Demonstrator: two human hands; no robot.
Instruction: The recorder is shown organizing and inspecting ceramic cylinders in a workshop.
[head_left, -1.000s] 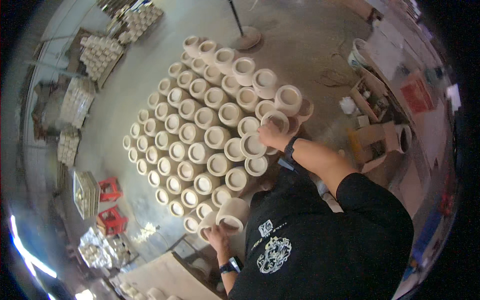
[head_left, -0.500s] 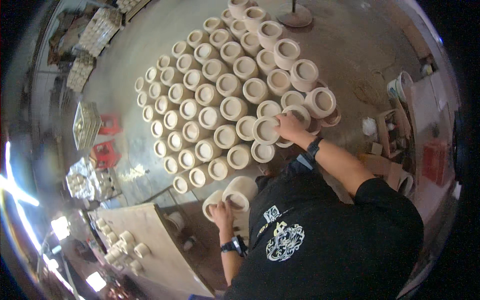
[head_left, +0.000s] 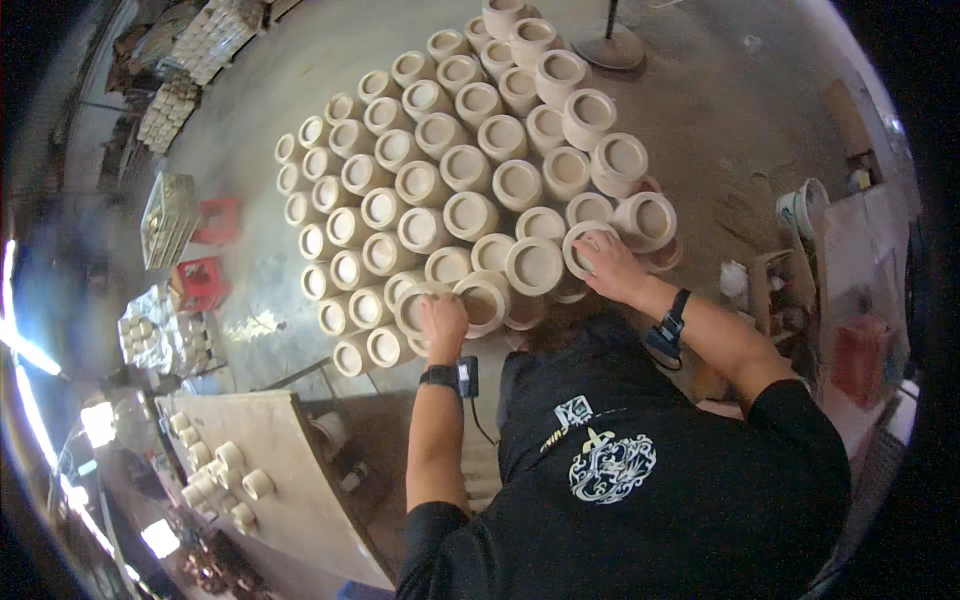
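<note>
Cream cylinders with thick round rims and recessed ends stand in a large close-packed group on the floor before me. At the group's near edge, my left hand curls its fingers over the rim of one cylinder. A second cylinder stands against that hand's right side, and the hand seems to grip both rims. My right hand has its fingers bent over the rim and into the mouth of another cylinder, further right. Between my hands sits a raised cylinder, touched by neither. The fingertips are partly hidden inside the rims.
A board table at the lower left bears several small cream rings. Red stools and a crate stand left of the group. A round-based post rises at the far side. Boxes and a white bucket lie right.
My left hand has moved forward from beside my body to the group's near edge, bringing two cylinders with it. My right hand has shifted right, off the middle cylinder onto its neighbour.
</note>
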